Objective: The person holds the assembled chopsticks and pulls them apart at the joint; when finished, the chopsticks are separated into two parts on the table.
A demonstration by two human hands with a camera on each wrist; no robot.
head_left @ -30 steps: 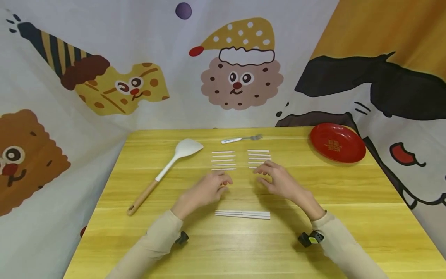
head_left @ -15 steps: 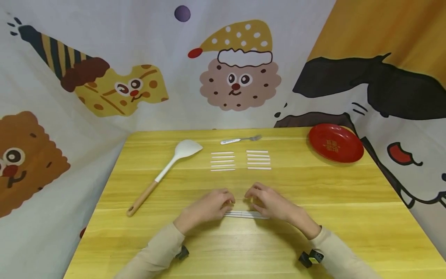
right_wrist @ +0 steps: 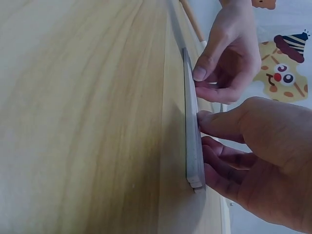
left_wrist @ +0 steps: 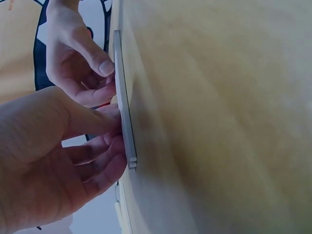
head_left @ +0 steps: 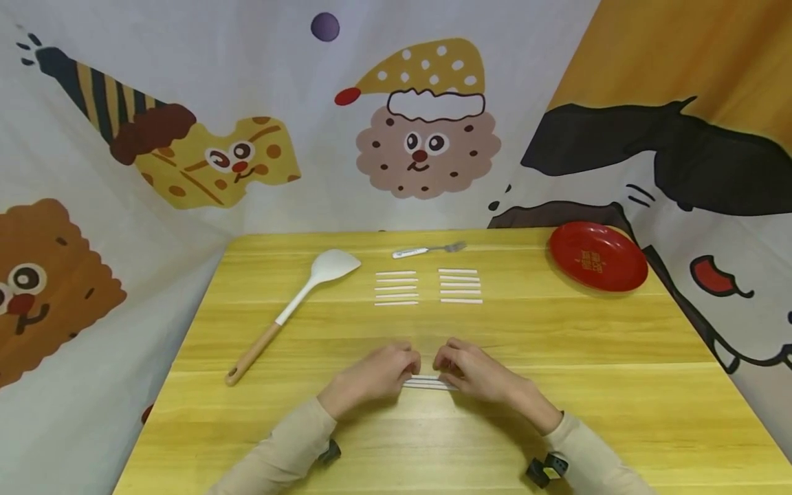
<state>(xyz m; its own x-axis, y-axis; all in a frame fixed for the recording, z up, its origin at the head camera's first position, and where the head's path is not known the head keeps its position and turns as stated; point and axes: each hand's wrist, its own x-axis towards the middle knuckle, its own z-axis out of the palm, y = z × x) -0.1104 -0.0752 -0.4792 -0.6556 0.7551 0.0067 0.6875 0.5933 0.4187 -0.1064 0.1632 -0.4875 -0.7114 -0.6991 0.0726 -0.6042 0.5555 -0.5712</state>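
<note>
A bundle of slim white sticks (head_left: pixel 428 382) lies side to side on the table in front of the person, its pieces close together. My left hand (head_left: pixel 382 371) is at its left part, thumb and curled fingertips on the sticks and hiding that end in the head view. Over the right part, my right hand (head_left: pixel 479 371) holds the sticks likewise with thumb and curled fingers. Between the hands a short middle stretch of the sticks shows. In the right wrist view the sticks (right_wrist: pixel 192 141) lie flat along the wood, their near end slightly uneven.
Beyond the hands lie two columns of short white sticks, a left column (head_left: pixel 397 288) and a right column (head_left: pixel 460 285). A small fork (head_left: pixel 427 250) lies behind them. A white spatula (head_left: pixel 291 302) with wooden handle is at left, a red plate (head_left: pixel 597 256) at far right.
Both hands have come back toward the person from near the short sticks, down onto the white bundle, and moved closer together over it. The short sticks stay in place.
</note>
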